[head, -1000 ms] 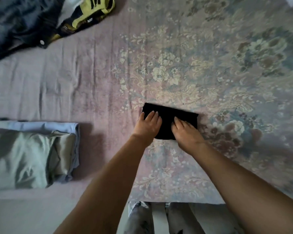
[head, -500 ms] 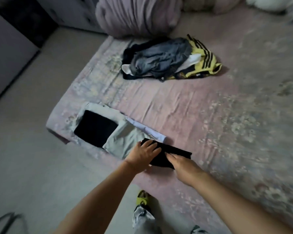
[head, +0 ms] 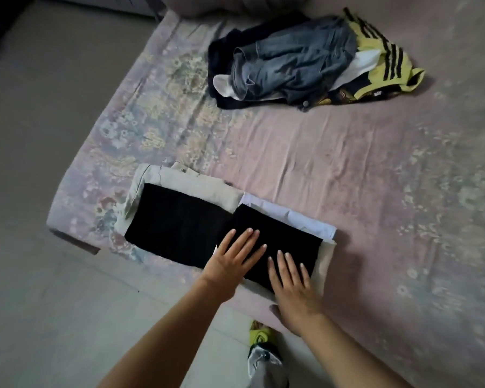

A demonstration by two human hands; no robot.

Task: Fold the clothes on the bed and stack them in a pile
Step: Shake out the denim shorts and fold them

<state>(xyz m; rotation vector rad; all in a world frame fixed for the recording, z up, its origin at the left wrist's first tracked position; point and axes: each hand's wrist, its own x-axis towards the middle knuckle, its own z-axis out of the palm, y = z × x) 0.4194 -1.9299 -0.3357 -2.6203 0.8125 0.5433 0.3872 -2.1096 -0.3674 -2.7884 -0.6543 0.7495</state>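
Near the bed's [head: 333,169] edge, both flat hands, left hand [head: 231,263] and right hand [head: 293,287], press a smooth black folded rectangle [head: 277,236] atop the stacked pile; rumpled denim [head: 294,65] lies well apart.

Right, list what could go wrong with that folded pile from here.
1. The black piece under both flat hands, left hand and right hand, lies on a pile close to the edge of the bed; a nudge could tip it to the floor.
2. It abuts the other black piece, so they may drag together.
3. The unfolded heap lies apart, so reaching across could knock the pile.
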